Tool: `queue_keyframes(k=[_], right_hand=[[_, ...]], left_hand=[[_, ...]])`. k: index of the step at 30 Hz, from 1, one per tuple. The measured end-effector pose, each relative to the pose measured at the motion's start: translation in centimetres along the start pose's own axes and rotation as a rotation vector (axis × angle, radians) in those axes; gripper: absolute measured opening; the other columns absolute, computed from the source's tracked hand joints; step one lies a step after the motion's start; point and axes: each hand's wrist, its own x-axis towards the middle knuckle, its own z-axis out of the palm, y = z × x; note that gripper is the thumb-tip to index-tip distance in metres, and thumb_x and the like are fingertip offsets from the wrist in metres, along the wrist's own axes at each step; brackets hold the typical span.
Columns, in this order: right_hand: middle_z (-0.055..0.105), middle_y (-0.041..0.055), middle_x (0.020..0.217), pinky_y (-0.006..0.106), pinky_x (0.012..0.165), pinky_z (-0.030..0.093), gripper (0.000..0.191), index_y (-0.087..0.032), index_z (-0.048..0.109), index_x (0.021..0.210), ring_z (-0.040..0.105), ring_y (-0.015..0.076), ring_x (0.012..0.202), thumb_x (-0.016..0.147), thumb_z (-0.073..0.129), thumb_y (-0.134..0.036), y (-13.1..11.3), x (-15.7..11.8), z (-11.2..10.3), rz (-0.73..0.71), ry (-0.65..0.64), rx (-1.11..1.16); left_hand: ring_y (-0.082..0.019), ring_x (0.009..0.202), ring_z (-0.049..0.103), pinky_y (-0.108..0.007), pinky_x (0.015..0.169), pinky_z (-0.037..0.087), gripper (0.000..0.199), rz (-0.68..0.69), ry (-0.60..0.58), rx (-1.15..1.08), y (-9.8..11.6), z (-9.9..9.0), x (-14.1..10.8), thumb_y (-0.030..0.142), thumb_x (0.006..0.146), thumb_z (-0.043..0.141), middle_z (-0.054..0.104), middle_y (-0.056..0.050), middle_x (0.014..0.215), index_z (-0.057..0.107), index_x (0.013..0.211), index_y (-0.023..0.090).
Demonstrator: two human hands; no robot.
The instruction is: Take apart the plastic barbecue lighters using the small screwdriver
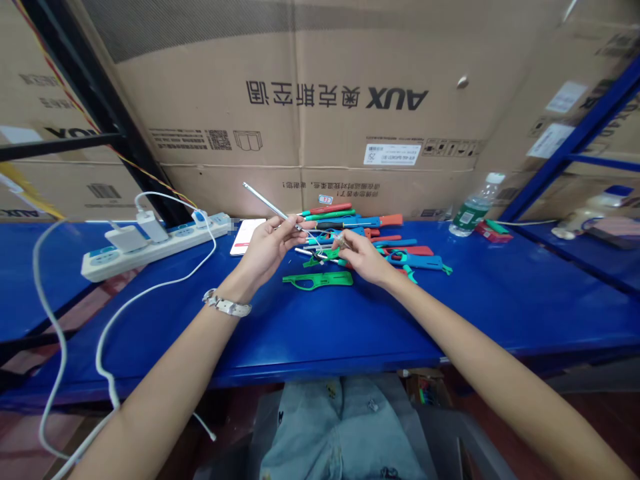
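Observation:
My left hand (271, 245) is closed on a thin silver metal tube (263, 199), which slants up to the left above the blue table (310, 327). To its right, my right hand (361, 255) has its fingers pinched together on something small that I cannot make out. A thin white wire (314, 239) runs between the two hands. Just below them a green plastic lighter casing (320, 281) lies flat on the table. Behind and beside my right hand is a pile of red, green and blue lighters and casings (419, 261).
A white power strip (165, 245) with plugs and cables lies at the left. Behind the hands is a white card (243, 237). At the right stand a water bottle (473, 210) and a red box (494, 232). Large cardboard boxes (320, 47) form the back.

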Motion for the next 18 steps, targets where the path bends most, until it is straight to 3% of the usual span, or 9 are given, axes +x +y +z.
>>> queue_keyframes(k=[5, 10, 18], right_hand=[[0.036, -0.0069, 0.064, 0.026, 0.056, 0.028, 0.025, -0.019, 0.061, 0.087, 0.033, 0.0110, 0.058, 0.080, 0.076, -0.038, -1.0, -1.0, 1.4, -0.001, -0.057, -0.041], [0.041, -0.0059, 0.061, 0.026, 0.057, 0.027, 0.018, -0.016, 0.069, 0.087, 0.035, 0.0105, 0.057, 0.085, 0.071, -0.034, -0.6, -1.3, 1.4, -0.015, -0.033, -0.159], [0.049, -0.0051, 0.059, 0.026, 0.059, 0.030, 0.015, -0.016, 0.076, 0.093, 0.039, 0.0103, 0.055, 0.087, 0.069, -0.027, -0.6, -1.5, 0.5, -0.069, -0.156, -0.305]], left_hand=[[-0.017, 0.087, 0.072, -0.032, 0.087, 0.060, 0.019, 0.020, -0.005, 0.122, -0.3, 0.1, -0.8, 0.036, 0.095, 0.062, 0.078, -0.013, 0.104, 0.065, 0.093, 0.017], [-0.018, 0.089, 0.074, -0.033, 0.090, 0.060, 0.020, -0.026, -0.011, 0.083, -0.5, 0.0, -1.6, 0.035, 0.092, 0.067, 0.078, -0.013, 0.099, 0.067, 0.089, 0.016], [-0.019, 0.093, 0.076, -0.033, 0.094, 0.060, 0.018, -0.153, -0.027, 0.001, -1.2, -0.5, -2.8, 0.031, 0.089, 0.072, 0.078, -0.011, 0.092, 0.065, 0.084, 0.015]])
